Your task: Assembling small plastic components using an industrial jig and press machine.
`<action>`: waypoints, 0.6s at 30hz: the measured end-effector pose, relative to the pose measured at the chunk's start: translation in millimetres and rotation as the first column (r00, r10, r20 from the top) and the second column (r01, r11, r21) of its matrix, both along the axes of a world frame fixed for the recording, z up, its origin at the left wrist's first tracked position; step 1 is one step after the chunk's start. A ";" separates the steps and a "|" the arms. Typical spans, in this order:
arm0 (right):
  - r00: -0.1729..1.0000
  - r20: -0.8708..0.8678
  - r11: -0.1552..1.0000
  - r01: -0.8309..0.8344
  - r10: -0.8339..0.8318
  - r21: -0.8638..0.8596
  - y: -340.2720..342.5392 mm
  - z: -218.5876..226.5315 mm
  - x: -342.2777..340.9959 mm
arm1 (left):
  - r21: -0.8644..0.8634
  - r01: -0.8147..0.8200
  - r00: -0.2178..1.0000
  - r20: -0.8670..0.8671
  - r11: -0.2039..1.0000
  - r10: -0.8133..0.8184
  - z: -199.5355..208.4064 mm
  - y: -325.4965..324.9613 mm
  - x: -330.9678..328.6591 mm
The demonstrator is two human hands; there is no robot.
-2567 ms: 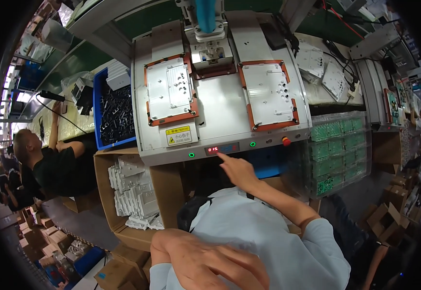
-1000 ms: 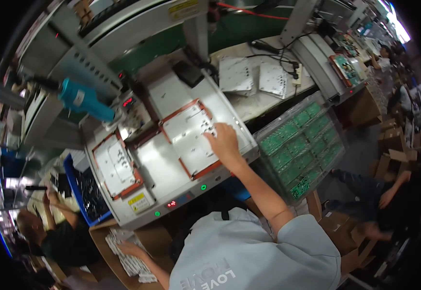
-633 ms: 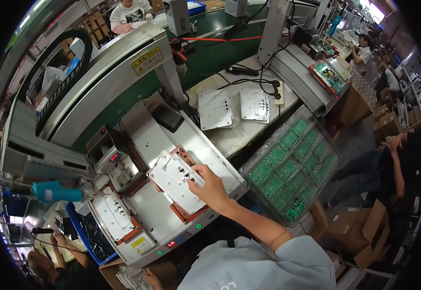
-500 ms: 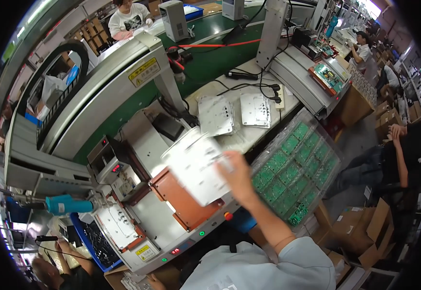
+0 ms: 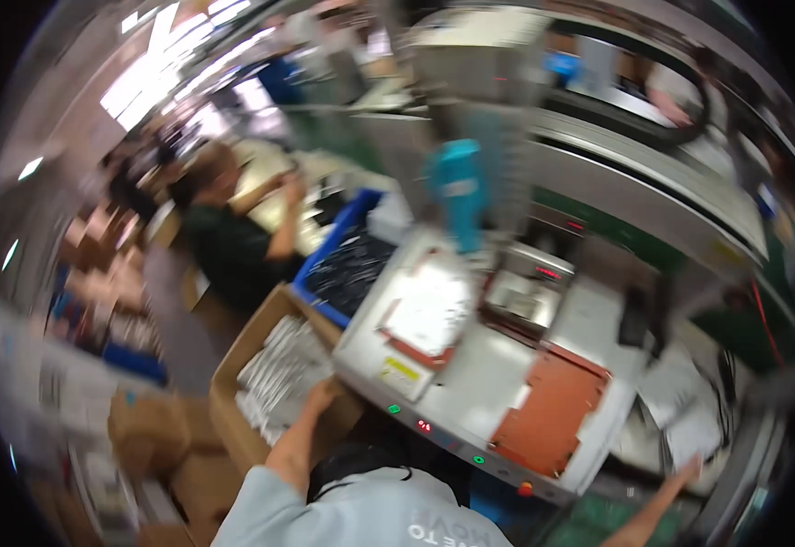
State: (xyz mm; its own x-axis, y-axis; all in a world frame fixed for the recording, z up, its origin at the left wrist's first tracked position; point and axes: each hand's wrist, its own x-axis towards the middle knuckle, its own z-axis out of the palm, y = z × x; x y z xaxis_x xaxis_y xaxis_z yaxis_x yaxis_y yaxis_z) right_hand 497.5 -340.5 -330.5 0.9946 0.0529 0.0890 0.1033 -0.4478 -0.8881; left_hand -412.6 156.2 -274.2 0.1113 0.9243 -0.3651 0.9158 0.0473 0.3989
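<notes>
My left hand (image 5: 322, 394) is at the inner right side of an open cardboard box (image 5: 231, 354), next to a stack of flat white panels (image 5: 283, 374). Motion blur hides whether its fingers grip one. Stretched far to the right, my right hand (image 5: 689, 468) is at the near edge of a white panel (image 5: 694, 432) on the side bench; its fingers are smeared. An orange-brown fixture (image 5: 552, 410) on the machine bed lies bare. Another white panel (image 5: 429, 305) sits in the left fixture, below a teal screwdriver unit (image 5: 459, 191).
A blue bin (image 5: 301, 278) of black parts stands left of the machine (image 5: 479, 383). A co-worker in a dark shirt (image 5: 233, 232) sits beyond it. A red button (image 5: 525, 489) is on the machine's front edge. Green circuit boards (image 5: 589, 524) lie at the lower right.
The view has swung left. My right hand and its white panel have moved off the orange-brown fixture toward the right bench. My left hand now shows at the cardboard box.
</notes>
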 end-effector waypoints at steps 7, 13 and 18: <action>0.972 0.203 0.987 0.097 -0.122 0.132 119.3 46.4 -16.6 | -0.084 -0.100 0.994 -0.061 0.991 0.095 49.9 -33.4 36.4; 0.840 0.332 0.894 0.341 -0.429 0.290 77.3 143.4 -113.8 | -0.562 -0.259 0.662 0.489 0.786 0.568 43.9 -22.2 -23.5; 0.717 0.472 0.855 0.378 -0.513 0.355 111.7 279.6 -267.1 | -0.094 -0.383 0.814 0.436 0.919 0.384 -4.2 10.8 -52.4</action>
State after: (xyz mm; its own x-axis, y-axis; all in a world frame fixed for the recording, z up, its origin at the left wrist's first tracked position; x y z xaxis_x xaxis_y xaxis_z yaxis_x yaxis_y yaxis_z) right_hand 230.4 -228.8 -50.9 0.6809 -0.4720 0.5600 0.4249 -0.3682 -0.8270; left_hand -464.9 167.0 -278.4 -0.1043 0.9252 -0.3649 0.5525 0.3590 0.7522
